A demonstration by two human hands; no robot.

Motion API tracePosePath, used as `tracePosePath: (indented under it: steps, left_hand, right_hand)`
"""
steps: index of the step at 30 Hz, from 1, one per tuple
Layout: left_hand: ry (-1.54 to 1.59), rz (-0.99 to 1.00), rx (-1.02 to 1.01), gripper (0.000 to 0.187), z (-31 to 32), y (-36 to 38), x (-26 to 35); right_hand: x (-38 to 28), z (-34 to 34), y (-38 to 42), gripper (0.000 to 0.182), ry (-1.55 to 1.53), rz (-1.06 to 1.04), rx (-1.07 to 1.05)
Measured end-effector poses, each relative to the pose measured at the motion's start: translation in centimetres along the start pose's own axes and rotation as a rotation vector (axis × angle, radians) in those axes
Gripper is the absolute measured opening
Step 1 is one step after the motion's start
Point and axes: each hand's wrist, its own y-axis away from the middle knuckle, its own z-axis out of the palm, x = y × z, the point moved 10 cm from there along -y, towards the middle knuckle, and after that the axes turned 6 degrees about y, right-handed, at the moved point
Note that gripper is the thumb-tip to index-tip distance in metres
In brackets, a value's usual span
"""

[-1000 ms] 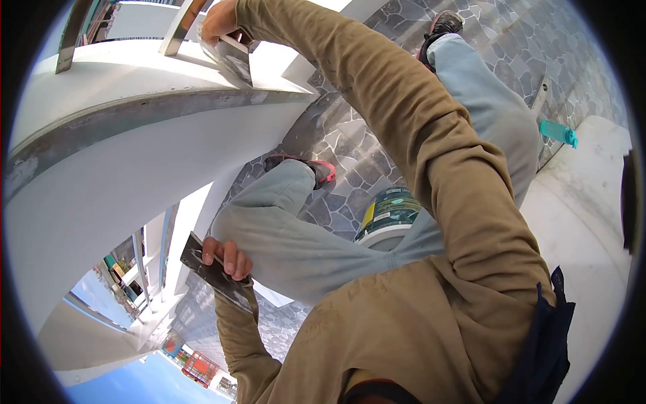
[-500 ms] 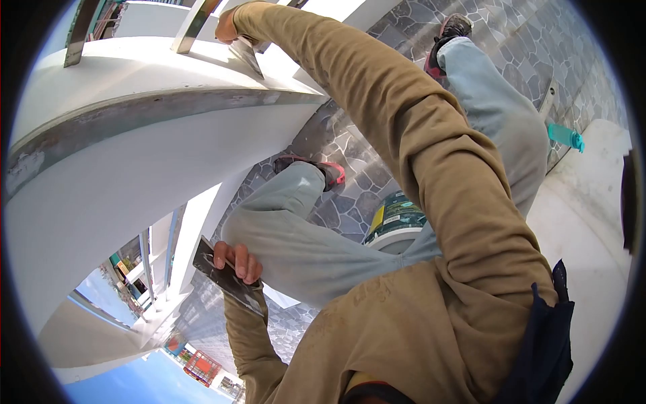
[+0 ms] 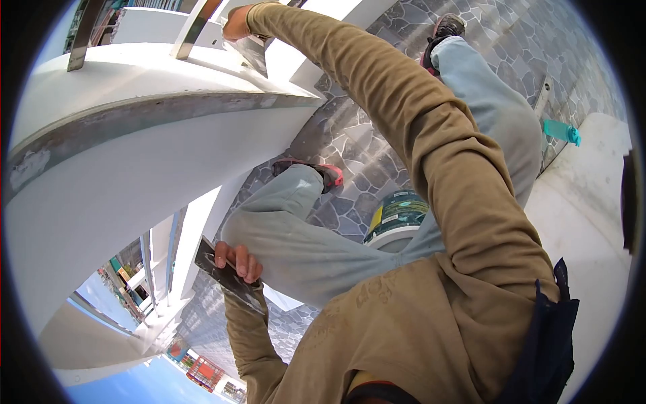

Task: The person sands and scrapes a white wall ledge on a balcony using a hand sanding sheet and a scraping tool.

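Note:
My right hand reaches to the top left, closed around a putty knife. The knife's pale metal blade lies close over the white ledge, beside a metal railing post. Lower left, my left hand grips a broad, dark filling blade smeared with white residue. My fingers curl over its face, and the thumb is hidden behind it. This blade is held beside my bent left knee, away from the white wall.
A labelled bucket stands between my legs on the stone-patterned floor. On the right are a turquoise bottle and a pale slab surface. A grey, worn strip runs along the ledge's edge.
My right hand has shifted slightly right with the putty knife, whose blade has turned and shows more of its face. My left hand keeps its hold on the filling blade, nearly still.

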Motion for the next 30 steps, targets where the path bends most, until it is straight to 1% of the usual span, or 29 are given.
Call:
tracePosePath:
  steps: [2,3,4,6,8,9,11,12,14,15,17,18,20,24,25,26,29,30]
  left_hand:
    - [0.0,0.005,0.008,0.021,0.0,0.0,-0.1]
    - [0.005,0.005,0.01,0.021,-0.2,0.1,-0.2]
    - [0.003,0.002,-0.005,0.021,-0.2,0.1,-0.1]
    - [0.0,0.002,-0.022,0.021,-0.1,0.1,0.0]
    - [-0.012,-0.003,-0.038,0.02,0.0,0.1,0.0]
    - [-0.009,0.0,-0.039,0.02,0.1,0.0,0.1]
    - [-0.001,-0.043,-0.054,0.016,0.4,-0.1,-0.2]
    - [0.002,-0.042,-0.052,0.016,0.5,0.0,-0.2]
    - [-0.002,-0.037,-0.035,0.016,0.5,0.0,-0.2]
    - [-0.003,-0.036,-0.036,0.016,0.5,-0.1,-0.1]
    - [-0.006,-0.049,-0.109,0.016,1.0,-0.8,-0.3]
    - [0.001,-0.054,-0.104,0.016,0.8,-0.8,-0.5]
    - [0.004,-0.03,-0.035,0.016,0.3,-0.2,-0.3]
    - [-0.013,-0.047,-0.07,0.016,0.4,0.0,-0.2]
    - [-0.005,-0.021,-0.054,0.018,0.2,0.2,-0.1]
    - [0.003,0.004,-0.036,0.02,0.0,0.4,0.1]
    - [0.024,-0.013,-0.06,0.02,0.0,0.2,0.0]
    - [0.022,-0.013,-0.061,0.02,0.0,0.3,-0.1]
  right_hand:
    - [-1.2,1.3,-0.1,0.043,0.153,-0.122,-0.016]
    - [-1.3,-0.5,4.9,0.042,-0.053,0.027,-0.005]
    - [-0.8,-1.5,8.0,0.041,-0.257,0.176,0.009]
    - [-0.8,-0.6,6.3,0.041,-0.192,0.165,0.003]
    - [-1.6,-0.2,4.9,0.041,-0.086,0.098,0.038]
    - [-2.0,-0.3,4.8,0.041,-0.083,0.097,0.034]
    - [-4.2,0.1,4.7,0.04,-0.027,-0.033,-0.016]
    - [-4.7,0.2,4.8,0.038,-0.111,-0.026,0.015]
    - [-3.8,0.2,4.9,0.036,-0.188,0.054,-0.006]
    - [-3.5,-0.4,5.1,0.036,-0.187,0.053,-0.005]
    - [-2.3,-1.5,5.4,0.049,-0.449,0.087,-0.021]
    - [-1.4,-2.3,5.0,0.046,-0.508,0.103,0.038]
    - [-0.7,-2.1,4.5,0.045,-0.426,0.094,0.053]
    - [-0.8,-1.5,3.1,0.045,-0.231,0.081,-0.008]
    - [-0.9,-1.1,3.0,0.044,-0.187,0.07,-0.029]
    - [-1.2,-0.7,2.9,0.044,-0.148,0.054,-0.057]
    - [-2.6,0.3,3.0,0.044,-0.015,-0.028,-0.16]
    - [-3.1,0.4,2.7,0.043,0.04,-0.059,-0.153]
